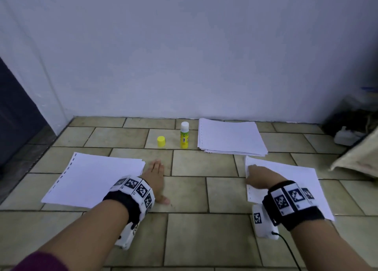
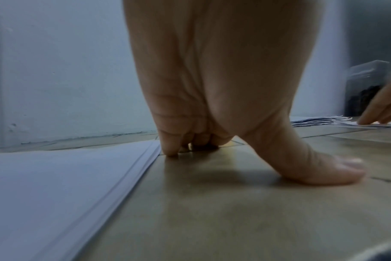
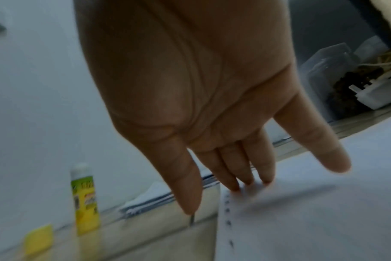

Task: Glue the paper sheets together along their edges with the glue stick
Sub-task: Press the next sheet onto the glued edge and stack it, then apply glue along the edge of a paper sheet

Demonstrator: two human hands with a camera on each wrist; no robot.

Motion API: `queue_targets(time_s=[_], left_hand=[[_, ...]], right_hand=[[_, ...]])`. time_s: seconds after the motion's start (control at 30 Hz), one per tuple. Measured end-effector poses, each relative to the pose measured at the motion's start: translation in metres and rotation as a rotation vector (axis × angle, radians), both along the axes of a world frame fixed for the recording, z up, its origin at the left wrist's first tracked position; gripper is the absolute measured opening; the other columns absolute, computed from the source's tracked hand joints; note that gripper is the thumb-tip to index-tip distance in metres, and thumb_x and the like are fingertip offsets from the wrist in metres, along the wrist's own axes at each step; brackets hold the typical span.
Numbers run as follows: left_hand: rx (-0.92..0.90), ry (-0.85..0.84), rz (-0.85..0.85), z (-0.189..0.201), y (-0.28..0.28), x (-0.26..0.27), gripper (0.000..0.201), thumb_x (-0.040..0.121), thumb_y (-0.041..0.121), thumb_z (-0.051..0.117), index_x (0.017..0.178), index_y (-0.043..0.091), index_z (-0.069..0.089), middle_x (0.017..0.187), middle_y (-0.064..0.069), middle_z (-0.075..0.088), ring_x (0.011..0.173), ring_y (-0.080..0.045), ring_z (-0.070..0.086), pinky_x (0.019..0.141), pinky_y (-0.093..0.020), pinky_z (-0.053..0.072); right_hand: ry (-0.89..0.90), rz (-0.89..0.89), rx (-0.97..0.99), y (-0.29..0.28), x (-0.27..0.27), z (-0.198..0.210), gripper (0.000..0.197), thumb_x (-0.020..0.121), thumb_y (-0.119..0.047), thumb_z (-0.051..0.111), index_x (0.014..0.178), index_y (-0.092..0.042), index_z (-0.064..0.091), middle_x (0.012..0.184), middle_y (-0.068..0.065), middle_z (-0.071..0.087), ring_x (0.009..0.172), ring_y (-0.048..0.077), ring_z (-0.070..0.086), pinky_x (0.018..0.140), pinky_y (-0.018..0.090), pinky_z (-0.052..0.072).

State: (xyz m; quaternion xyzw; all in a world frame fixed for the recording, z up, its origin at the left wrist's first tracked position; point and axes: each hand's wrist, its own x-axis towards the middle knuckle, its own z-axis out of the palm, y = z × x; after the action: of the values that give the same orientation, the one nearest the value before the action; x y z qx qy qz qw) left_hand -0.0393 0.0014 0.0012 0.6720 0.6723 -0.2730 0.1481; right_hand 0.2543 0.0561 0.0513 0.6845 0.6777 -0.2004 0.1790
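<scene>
A yellow-green glue stick (image 1: 184, 135) stands upright and uncapped on the tiled floor near the wall, its yellow cap (image 1: 161, 141) just to its left. A stack of white sheets (image 1: 231, 136) lies to its right. My left hand (image 1: 156, 174) rests flat on the tiles, fingers touching the right edge of a near-left paper stack (image 1: 92, 180). My right hand (image 1: 256, 173) lays straight fingers on the punched left edge of a sheet (image 1: 286, 186). In the right wrist view the fingertips (image 3: 248, 180) press that sheet (image 3: 301, 220), with the glue stick (image 3: 85, 201) beyond.
A white wall (image 1: 184, 55) closes the back. At the right corner stand dark clutter, a white plug box (image 1: 345, 137) and a beige cloth (image 1: 356, 158). A dark panel (image 1: 14, 117) is at the left. Bare tiles (image 1: 204, 188) lie between the two near papers.
</scene>
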Motion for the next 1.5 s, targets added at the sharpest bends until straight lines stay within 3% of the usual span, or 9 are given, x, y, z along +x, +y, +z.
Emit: queue_targets(time_s=[0.17, 0.3, 0.47, 0.6, 0.73, 0.87, 1.1, 1.3, 1.5], left_hand=[[0.053, -0.009, -0.026, 0.012, -0.007, 0.003, 0.117, 0.085, 0.064, 0.054, 0.147, -0.006, -0.015, 0.157, -0.022, -0.018, 0.146, -0.033, -0.015, 0.121, -0.040, -0.002], [0.148, -0.105, -0.029, 0.021, -0.015, -0.001, 0.113, 0.080, 0.061, 0.063, 0.152, 0.002, -0.002, 0.160, -0.013, -0.006, 0.148, -0.027, -0.008, 0.120, -0.041, 0.009], [0.242, -0.105, 0.248, 0.036, -0.030, -0.039, 0.099, 0.087, 0.068, 0.043, 0.152, 0.006, 0.003, 0.161, -0.011, -0.004, 0.148, -0.030, -0.011, 0.118, -0.044, 0.009], [0.228, -0.060, 0.361, 0.046, -0.046, -0.069, 0.077, 0.089, 0.062, 0.050, 0.143, 0.009, 0.033, 0.148, -0.008, 0.038, 0.138, -0.026, 0.033, 0.101, -0.028, 0.032], [0.221, -0.009, 0.252, 0.051, -0.057, -0.087, 0.081, 0.079, 0.064, 0.062, 0.142, 0.021, 0.036, 0.138, 0.004, 0.048, 0.120, -0.014, 0.050, 0.097, -0.025, 0.039], [0.202, 0.019, 0.231, 0.048, -0.062, -0.093, 0.092, 0.079, 0.064, 0.064, 0.149, 0.023, 0.020, 0.146, 0.006, 0.041, 0.131, -0.016, 0.043, 0.106, -0.028, 0.035], [0.187, 0.040, 0.224, 0.048, -0.062, -0.091, 0.082, 0.090, 0.054, 0.054, 0.152, 0.022, 0.012, 0.148, 0.000, 0.037, 0.135, -0.021, 0.037, 0.108, -0.030, 0.033], [0.060, 0.021, 0.221, 0.043, -0.065, -0.095, 0.120, 0.073, 0.066, 0.067, 0.152, 0.020, -0.011, 0.156, 0.001, 0.017, 0.141, -0.026, 0.021, 0.112, -0.038, 0.030], [0.049, 0.029, 0.199, 0.047, -0.067, -0.091, 0.089, 0.091, 0.058, 0.048, 0.153, 0.020, -0.005, 0.159, -0.001, 0.011, 0.138, -0.031, 0.025, 0.112, -0.034, 0.027]], right_hand=[[-0.009, 0.071, 0.094, -0.029, -0.004, -0.008, 0.038, 0.097, -0.003, 0.031, 0.135, 0.001, 0.031, 0.141, 0.018, 0.040, 0.123, 0.028, 0.048, 0.093, 0.032, 0.040], [-0.032, 0.146, 0.154, -0.039, -0.008, -0.013, 0.040, 0.096, -0.003, 0.034, 0.136, -0.001, 0.030, 0.138, 0.014, 0.041, 0.121, 0.025, 0.049, 0.092, 0.033, 0.043], [-0.064, 0.158, 0.178, -0.041, -0.010, -0.010, 0.039, 0.096, -0.003, 0.034, 0.135, -0.001, 0.032, 0.135, 0.014, 0.045, 0.116, 0.026, 0.053, 0.080, 0.031, 0.043], [-0.079, 0.159, 0.190, -0.041, -0.009, -0.012, 0.035, 0.095, -0.003, 0.036, 0.131, -0.002, 0.036, 0.135, 0.014, 0.047, 0.113, 0.027, 0.056, 0.073, 0.027, 0.037], [-0.107, 0.178, 0.205, -0.039, -0.008, -0.013, 0.032, 0.095, -0.005, 0.038, 0.127, -0.005, 0.038, 0.126, 0.012, 0.054, 0.103, 0.025, 0.058, 0.071, 0.027, 0.038], [-0.115, 0.177, 0.211, -0.038, -0.005, -0.015, 0.035, 0.092, -0.005, 0.041, 0.127, -0.007, 0.039, 0.114, 0.009, 0.059, 0.084, 0.021, 0.049, 0.070, 0.026, 0.039], [-0.088, 0.204, 0.217, -0.035, 0.001, -0.015, 0.036, 0.090, -0.009, 0.043, 0.126, -0.009, 0.042, 0.112, 0.008, 0.060, 0.098, 0.022, 0.059, 0.073, 0.025, 0.041], [-0.073, 0.194, 0.222, -0.036, 0.001, -0.016, 0.036, 0.091, -0.009, 0.045, 0.126, -0.010, 0.041, 0.111, 0.008, 0.060, 0.086, 0.021, 0.053, 0.071, 0.024, 0.041], [-0.065, 0.189, 0.212, -0.035, 0.002, -0.017, 0.037, 0.091, -0.012, 0.047, 0.127, -0.011, 0.041, 0.113, 0.007, 0.060, 0.101, 0.023, 0.059, 0.074, 0.025, 0.043]])
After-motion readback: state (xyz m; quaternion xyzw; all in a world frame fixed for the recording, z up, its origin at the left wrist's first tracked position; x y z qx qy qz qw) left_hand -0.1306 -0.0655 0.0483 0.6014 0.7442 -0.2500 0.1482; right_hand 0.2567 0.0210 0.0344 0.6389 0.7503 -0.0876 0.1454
